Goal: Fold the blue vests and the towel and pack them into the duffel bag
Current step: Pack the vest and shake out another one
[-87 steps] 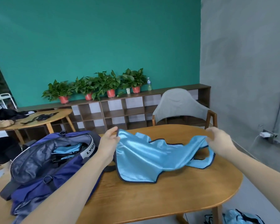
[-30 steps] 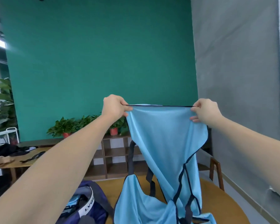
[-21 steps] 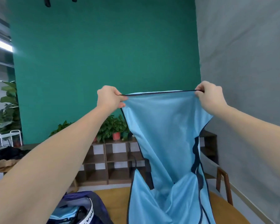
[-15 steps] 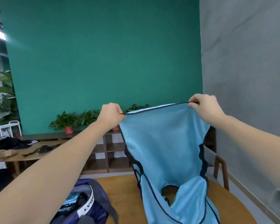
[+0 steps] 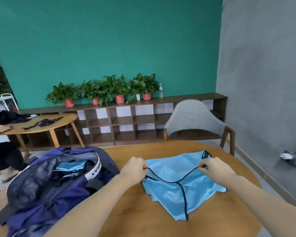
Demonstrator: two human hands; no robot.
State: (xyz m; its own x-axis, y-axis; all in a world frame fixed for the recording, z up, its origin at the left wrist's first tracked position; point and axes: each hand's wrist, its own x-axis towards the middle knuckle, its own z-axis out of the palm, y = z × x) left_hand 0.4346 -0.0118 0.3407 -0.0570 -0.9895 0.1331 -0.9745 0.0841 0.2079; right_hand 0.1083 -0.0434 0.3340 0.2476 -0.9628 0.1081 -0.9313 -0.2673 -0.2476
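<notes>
- Duffel bag on the left of the wooden table, unzipped and gaping, folded blue cloth already inside; soft sides slumped, so likely to sag shut when the next piece goes in and snag it on the rim.
- Left hand closed in a pinch on the dark-trimmed edge of the blue vest, just beside the bag.
- Vest half folded on the table between the hands, upper layer lifted, lower corner trailing toward the near edge; thin, shiny, mesh-like fabric with navy binding. Slippery by the look of it: layers liable to slide apart and skew the fold if one side drops first.
- Right hand likewise pinching the trim at the far corner; uneven pull from here apt to twist the seam and leave a crooked crease.
</notes>
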